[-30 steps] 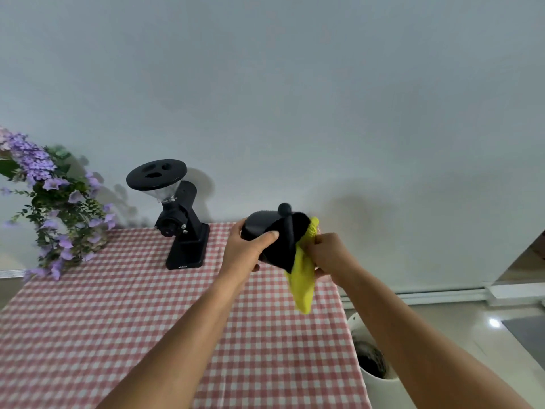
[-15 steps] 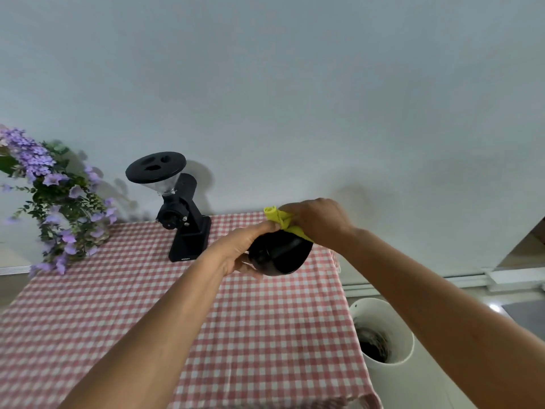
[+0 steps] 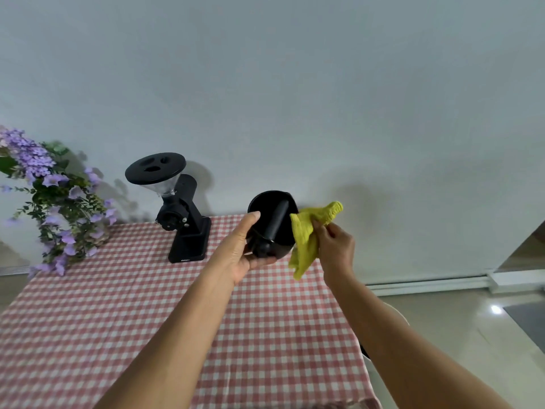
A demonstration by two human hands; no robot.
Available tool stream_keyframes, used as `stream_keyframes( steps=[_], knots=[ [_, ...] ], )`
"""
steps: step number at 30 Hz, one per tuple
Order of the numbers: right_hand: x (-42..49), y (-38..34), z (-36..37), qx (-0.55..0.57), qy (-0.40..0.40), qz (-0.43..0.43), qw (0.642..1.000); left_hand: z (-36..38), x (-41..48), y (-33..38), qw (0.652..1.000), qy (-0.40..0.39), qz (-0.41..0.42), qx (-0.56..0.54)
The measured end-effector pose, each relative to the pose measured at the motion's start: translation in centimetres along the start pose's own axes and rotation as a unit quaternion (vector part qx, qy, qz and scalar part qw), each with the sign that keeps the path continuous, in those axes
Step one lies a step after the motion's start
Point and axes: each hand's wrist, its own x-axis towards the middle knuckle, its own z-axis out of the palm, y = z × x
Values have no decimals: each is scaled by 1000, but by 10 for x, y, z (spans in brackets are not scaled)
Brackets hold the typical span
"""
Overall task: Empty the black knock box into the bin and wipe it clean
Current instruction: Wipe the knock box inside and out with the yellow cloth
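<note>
- The left hand [image 3: 239,255] grips the black knock box [image 3: 272,224] in the air above the far right part of the checked table [image 3: 265,320]. The thumb is on the rim and the fingers curl under the base — a hold that tips the mouth toward the person's eyes.
- That tilt shows the interior and the knock bar crossing it. No grounds are apparent inside, so this looks like the wiping step.
- The right hand [image 3: 336,249] pinches a bunched yellow cloth [image 3: 309,234] at the box's right rim, likely ready to go inside.
- A white curve beside the right forearm is probably the bin [image 3: 401,314] — it is mostly hidden.
- A black grinder [image 3: 182,219] and purple flowers [image 3: 53,202] stand further left, well apart.
</note>
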Motion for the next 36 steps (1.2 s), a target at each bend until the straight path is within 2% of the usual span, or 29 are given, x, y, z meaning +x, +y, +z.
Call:
stream_keyframes(
  steps=[2, 5, 9, 13, 15, 18, 22, 25, 27, 29, 32, 34, 36],
  knots=[
    [3, 4, -3, 2, -16, -1, 1000, -2, 3, 6, 998, 0, 19, 57],
    [11, -10, -1, -84, -66, -82, 991, -1, 4, 9, 992, -11, 25, 126],
    [18, -34, 0, -177, -126, -151, 964, 4, 3, 5, 993, -14, 27, 118],
    [17, -29, 0, -247, -155, -145, 946, 2, 5, 3, 995, -21, 50, 82],
    [7, -19, 6, -239, -162, -82, 954, 3, 6, 3, 993, -15, 72, 89],
    [-10, -13, 12, -118, -184, 84, 972, 6, 5, 0, 990, 10, 104, 97],
    [-14, -20, 13, 18, -274, 241, 931, 6, 7, -7, 985, 27, 153, 73],
    [-7, -23, 10, -10, -290, 262, 920, 9, 8, -9, 981, 27, 168, 88],
    [0, -26, 8, -89, -240, 203, 945, 11, 6, -9, 983, 14, 154, 96],
    [8, -31, 4, -207, -191, 80, 956, 12, 3, -11, 987, -3, 123, 102],
    [8, -39, -1, -378, -162, -105, 905, 6, 2, -14, 991, -9, 79, 105],
    [4, -39, -5, -405, -138, -196, 882, 3, 4, -12, 992, -25, 62, 102],
    [2, -33, -9, -381, -108, -245, 885, 4, 5, -8, 992, -36, 64, 103]
  ],
)
